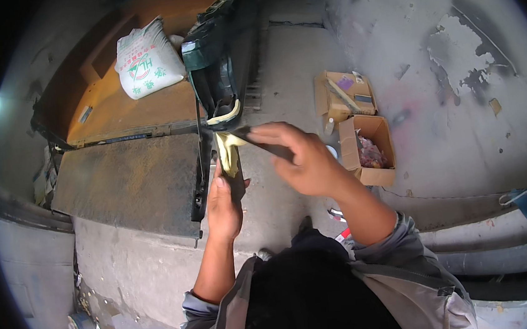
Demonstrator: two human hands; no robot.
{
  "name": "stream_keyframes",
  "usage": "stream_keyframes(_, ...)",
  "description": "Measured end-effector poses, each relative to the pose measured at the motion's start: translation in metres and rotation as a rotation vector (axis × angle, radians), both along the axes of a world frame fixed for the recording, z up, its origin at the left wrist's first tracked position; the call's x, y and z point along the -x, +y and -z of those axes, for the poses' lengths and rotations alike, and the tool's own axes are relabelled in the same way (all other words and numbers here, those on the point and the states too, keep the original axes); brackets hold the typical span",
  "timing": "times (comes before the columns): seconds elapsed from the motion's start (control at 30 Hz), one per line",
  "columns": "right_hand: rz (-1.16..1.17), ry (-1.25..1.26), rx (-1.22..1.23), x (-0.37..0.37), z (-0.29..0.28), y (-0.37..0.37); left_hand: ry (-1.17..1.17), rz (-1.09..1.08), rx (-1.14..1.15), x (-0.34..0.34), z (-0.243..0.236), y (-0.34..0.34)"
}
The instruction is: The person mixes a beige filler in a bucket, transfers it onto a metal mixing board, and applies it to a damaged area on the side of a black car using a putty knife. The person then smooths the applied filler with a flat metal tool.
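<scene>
Yellow putty [228, 156] between two grips

Head view: my left hand [222, 209] clasps a dark board [235, 184], long axis pointing away from me; my right hand [308, 160] pinches a dark spreader [272, 147], slanting leftward to the putty; putty lies ahead of my left grip, left of my right; a dark green corner panel [201, 56] stands just beyond.

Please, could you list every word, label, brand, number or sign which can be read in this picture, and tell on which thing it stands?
White sack: large green characters and letters around a round mark; I describe this print but do not copy it.
Purple patch on the farther cardboard box: too small and blurred to read.
Jacket: a faint mark on its front, too small to read.
</scene>
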State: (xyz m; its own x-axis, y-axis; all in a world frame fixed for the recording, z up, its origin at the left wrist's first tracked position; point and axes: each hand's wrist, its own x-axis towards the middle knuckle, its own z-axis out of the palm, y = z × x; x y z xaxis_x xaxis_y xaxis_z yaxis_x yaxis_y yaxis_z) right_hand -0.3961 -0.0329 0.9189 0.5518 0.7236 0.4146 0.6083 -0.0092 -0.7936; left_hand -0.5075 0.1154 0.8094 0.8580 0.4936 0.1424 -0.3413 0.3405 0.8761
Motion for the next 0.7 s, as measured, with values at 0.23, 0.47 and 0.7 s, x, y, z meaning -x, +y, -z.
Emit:
stream_keyframes(0.23,-0.065,-0.215,0.018,0.009,0.020,-0.019,-0.026,0.200,0.307,0.017,-0.014,0.030)
stream_keyframes(0.47,-0.332,-0.301,-0.072,-0.011,0.002,-0.002,-0.171,0.706,0.572,0.033,0.000,0.040)
stream_keyframes(0.7,-0.217,-0.086,-0.045,-0.041,0.039,-0.017,-0.170,0.635,0.594,0.027,-0.007,0.028)
